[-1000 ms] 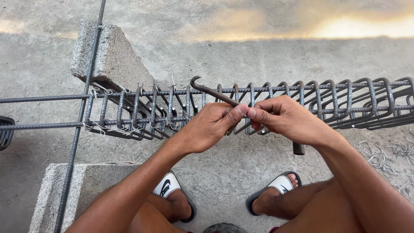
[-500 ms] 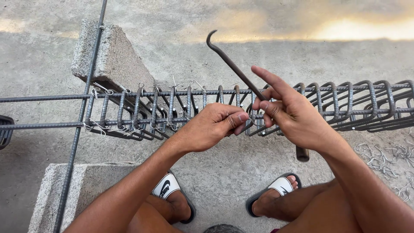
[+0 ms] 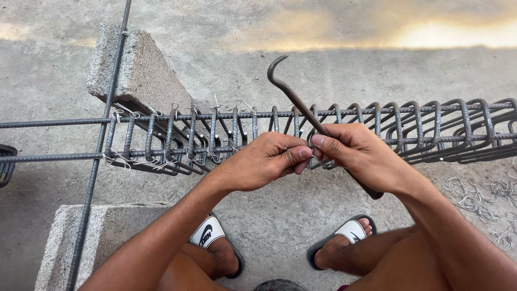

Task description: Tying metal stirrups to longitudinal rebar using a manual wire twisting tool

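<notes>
Closer together now, my hands meet again at the rebar cage (image 3: 377, 129)

Left of them stands a concrete block (image 3: 140, 75); my left hand (image 3: 264, 161) is curled shut, fingertips pinching at a stirrup, and my right hand (image 3: 361, 156) is closed around the hooked tying tool (image 3: 293, 97), hook up, with loose wire ties (image 3: 484, 199) lying far right

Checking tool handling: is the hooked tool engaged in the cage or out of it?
Out: the hooked tool rises above the rebar cage, held in the right hand.
</notes>
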